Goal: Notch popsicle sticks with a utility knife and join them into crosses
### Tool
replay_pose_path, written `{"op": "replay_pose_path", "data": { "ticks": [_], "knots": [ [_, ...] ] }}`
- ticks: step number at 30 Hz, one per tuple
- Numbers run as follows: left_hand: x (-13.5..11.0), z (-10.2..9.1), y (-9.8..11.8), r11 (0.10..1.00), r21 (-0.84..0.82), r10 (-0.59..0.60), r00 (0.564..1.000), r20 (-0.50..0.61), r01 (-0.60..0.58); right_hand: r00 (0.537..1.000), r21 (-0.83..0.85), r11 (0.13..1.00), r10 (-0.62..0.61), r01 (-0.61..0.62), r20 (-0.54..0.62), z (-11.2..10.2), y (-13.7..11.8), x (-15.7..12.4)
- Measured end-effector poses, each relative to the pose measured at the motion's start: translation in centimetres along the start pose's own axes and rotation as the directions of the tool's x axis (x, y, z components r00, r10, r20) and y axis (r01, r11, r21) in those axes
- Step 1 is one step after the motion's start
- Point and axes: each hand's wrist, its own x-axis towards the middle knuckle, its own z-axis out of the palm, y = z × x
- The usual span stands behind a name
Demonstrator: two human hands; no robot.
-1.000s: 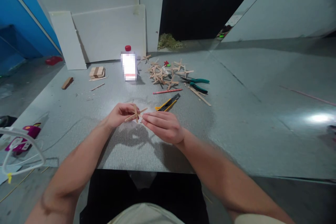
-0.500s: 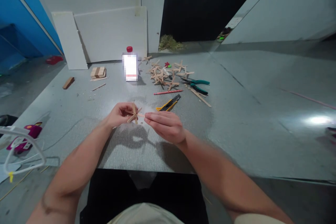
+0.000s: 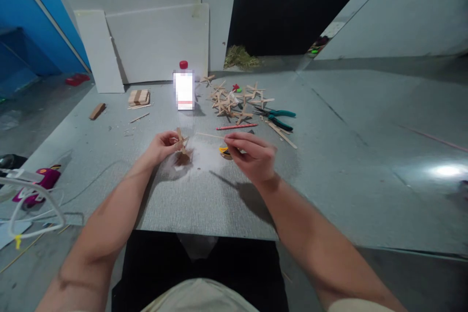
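My left hand (image 3: 164, 146) pinches a small star made of wooden sticks (image 3: 182, 140), held just above the table. Between the fingertips of my right hand (image 3: 252, 153) is a thin wooden stick (image 3: 211, 135), pointing left toward the star but apart from it. Partly hidden under my right hand lies a yellow and black utility knife (image 3: 224, 151). A red pencil (image 3: 237, 127) rests just beyond that hand. Behind it is a pile of wooden stick stars (image 3: 223, 103), with green-handled pliers (image 3: 280, 118) at its right side.
A red-capped bottle (image 3: 184, 90), its body blurred out, stands behind my hands. To its left are a bundle of wooden sticks (image 3: 139, 97) and a small brown block (image 3: 97, 111). Loose sticks (image 3: 283, 135) lie by the pliers. A purple tool (image 3: 44, 181) with white cables sits at far left.
My right hand has drawn away to the right with the stick, which came apart from the star. My left hand has shifted slightly left and up, turning the star.
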Motion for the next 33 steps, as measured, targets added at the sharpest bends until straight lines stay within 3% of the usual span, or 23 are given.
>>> {"op": "replay_pose_path", "data": {
  "ticks": [6, 10, 15, 23, 28, 33],
  "knots": [
    [1.7, -1.1, -0.7, 0.97, 0.231, -0.035, 0.988, -0.148, 0.069, 0.994, -0.007, 1.0, -0.007, 0.008, 0.112, 1.3, 0.6, -0.7],
    [2.9, -0.9, -0.7, 0.904, 0.42, 0.041, 0.959, -0.28, 0.084, 0.985, -0.009, 1.0, 0.021, -0.02, 0.173, 1.8, 1.0, -1.1],
    [3.0, -0.3, -0.2, 0.795, 0.599, 0.153, 0.924, -0.351, 0.097, 0.959, -0.023, 0.993, 0.118, -0.116, 0.256, 2.2, 2.0, -1.7],
    [1.2, 0.3, 0.4, 0.644, 0.759, 0.137, 0.961, -0.239, 0.097, 0.832, -0.131, 0.952, 0.304, -0.275, 0.465, 3.0, 3.4, -2.2],
    [0.9, 1.0, 0.6, 0.555, 0.829, 0.131, 0.977, -0.168, 0.069, 0.731, -0.193, 0.93, 0.365, -0.312, 0.577, 3.4, 3.4, -2.5],
    [1.3, 0.5, 0.4, 0.493, 0.869, 0.188, 0.973, -0.135, 0.026, 0.677, -0.22, 0.921, 0.385, -0.321, 0.627, 3.5, 3.3, -2.4]
  ]
}}
